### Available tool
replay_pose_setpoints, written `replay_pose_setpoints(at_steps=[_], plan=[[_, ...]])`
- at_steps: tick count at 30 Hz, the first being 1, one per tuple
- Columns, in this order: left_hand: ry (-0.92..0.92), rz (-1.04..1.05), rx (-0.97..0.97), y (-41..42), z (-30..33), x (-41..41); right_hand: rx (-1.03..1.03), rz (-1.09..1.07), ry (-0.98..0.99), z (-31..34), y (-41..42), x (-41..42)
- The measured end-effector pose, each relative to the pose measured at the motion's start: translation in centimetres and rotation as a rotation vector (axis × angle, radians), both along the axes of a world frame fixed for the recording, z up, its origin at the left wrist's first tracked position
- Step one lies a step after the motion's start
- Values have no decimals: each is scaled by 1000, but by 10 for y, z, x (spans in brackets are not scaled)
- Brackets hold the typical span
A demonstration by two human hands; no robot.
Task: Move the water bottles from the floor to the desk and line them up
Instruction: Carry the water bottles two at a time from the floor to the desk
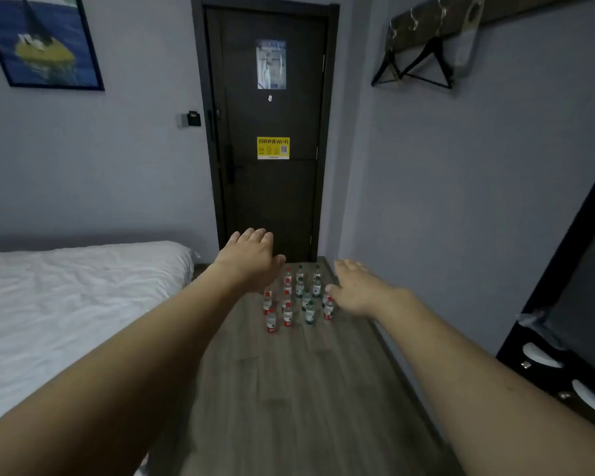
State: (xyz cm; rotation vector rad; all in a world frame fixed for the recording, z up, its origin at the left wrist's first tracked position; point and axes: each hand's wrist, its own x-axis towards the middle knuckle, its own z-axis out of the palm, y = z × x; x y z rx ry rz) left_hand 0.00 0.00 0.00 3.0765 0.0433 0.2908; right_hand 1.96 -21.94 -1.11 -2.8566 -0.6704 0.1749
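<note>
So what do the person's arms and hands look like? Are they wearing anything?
Both arms are bare for all of their length that shows, with no sleeves in view. The left hand and the right hand wear no gloves. No rings, watch or bracelet show on either, though the picture is a little blurry.

A strip of wood floor runs up the middle of the frame, open from the bottom edge to the water bottles, which stand upright and packed close in rows at centre, with only narrow gaps between them. The bed walls off the left side, and its corner comes near the leftmost bottles. On the right, the grey wall and a dark cabinet at the right edge hem the strip. Behind the bottles stands the closed door. Both hands, left hand and right hand, hover with fingers spread, in front of the cluster's outer sides.
</note>
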Motion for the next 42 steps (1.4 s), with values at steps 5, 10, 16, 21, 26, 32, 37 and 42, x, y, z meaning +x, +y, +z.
replay_pose_setpoints(at_steps=[5,10,16,21,26,32,37,42], plan=[[23,0,11,52,-15,66,-10,-38,37,-16,43,66],[97,-20,-10,108,-30,138,-30,-70,46,-20,89,139],[199,-11,-54,152,-60,219,-63,-66,85,-43,133,217],[247,-19,-71,175,-86,297,-65,-73,133,-71,159,292],[267,-1,-55,198,-106,390,-39,-75,157,-93,179,384],[287,9,-70,230,-113,497,-14,-88,205,-117,213,491],[330,-13,-78,262,-134,572,1,-93,267,-139,251,567],[368,-24,-98,305,-148,655,19,-112,283,-151,292,644]])
